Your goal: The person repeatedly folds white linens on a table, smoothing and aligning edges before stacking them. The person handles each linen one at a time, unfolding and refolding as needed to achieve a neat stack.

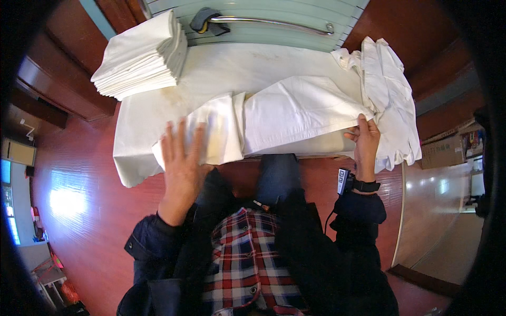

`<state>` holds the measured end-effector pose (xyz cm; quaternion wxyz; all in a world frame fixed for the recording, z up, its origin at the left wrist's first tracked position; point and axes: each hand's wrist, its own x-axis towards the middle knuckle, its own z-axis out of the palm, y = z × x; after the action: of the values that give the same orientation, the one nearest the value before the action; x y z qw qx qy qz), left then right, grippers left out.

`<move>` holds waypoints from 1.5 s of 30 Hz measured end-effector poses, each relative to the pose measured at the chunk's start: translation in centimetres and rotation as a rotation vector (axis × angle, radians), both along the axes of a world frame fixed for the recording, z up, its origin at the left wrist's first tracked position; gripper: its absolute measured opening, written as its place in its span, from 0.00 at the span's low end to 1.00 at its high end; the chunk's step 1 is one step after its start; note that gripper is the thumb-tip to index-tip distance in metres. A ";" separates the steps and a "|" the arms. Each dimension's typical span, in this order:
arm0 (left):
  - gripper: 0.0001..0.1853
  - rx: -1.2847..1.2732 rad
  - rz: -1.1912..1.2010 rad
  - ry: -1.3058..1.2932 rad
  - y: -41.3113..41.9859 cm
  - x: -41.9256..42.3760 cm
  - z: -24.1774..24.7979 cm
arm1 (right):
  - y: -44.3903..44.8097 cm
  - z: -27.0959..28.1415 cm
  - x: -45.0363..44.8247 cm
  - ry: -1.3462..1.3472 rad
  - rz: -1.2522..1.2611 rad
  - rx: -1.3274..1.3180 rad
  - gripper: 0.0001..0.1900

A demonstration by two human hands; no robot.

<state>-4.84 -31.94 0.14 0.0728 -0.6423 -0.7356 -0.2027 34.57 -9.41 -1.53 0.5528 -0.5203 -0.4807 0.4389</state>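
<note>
A white cloth (299, 104) lies partly folded near the front edge of the white-covered table (253, 59). Its left part is doubled over, with a folded edge standing up near the middle. My right hand (364, 134) pinches the cloth's right corner between thumb and fingers, lifting the front hem slightly. Over the cloth's left end, my left hand (180, 170) is held flat with its fingers spread. Whether that palm touches the fabric I cannot tell; the cloth beside it is blurred.
A tall stack of folded white cloths (138, 59) stands at the back left. Rumpled white cloths (389, 98) are heaped at the right end. Behind the table, a grey cloth item (209, 21) hangs on a metal bar (272, 23). A cardboard box (442, 152) sits farther right.
</note>
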 end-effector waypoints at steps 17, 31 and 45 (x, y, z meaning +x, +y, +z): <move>0.19 -0.011 -0.563 -0.136 9.4 1.3 -1.3 | 0.2 -3.5 6.8 -0.016 -0.065 -0.187 0.14; 0.07 0.371 0.400 -0.899 1.3 -26.1 -4.4 | 3.3 -5.6 7.7 -0.062 -0.066 -0.163 0.11; 0.29 0.115 -0.160 -0.195 0.8 2.1 -6.5 | -1.9 -2.7 0.4 -1.162 0.375 0.609 0.24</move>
<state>-2.79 -31.12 -6.33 0.0210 -0.6709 -0.6728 -0.3111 35.00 -11.34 -4.27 0.2412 -0.4007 -0.8836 0.0215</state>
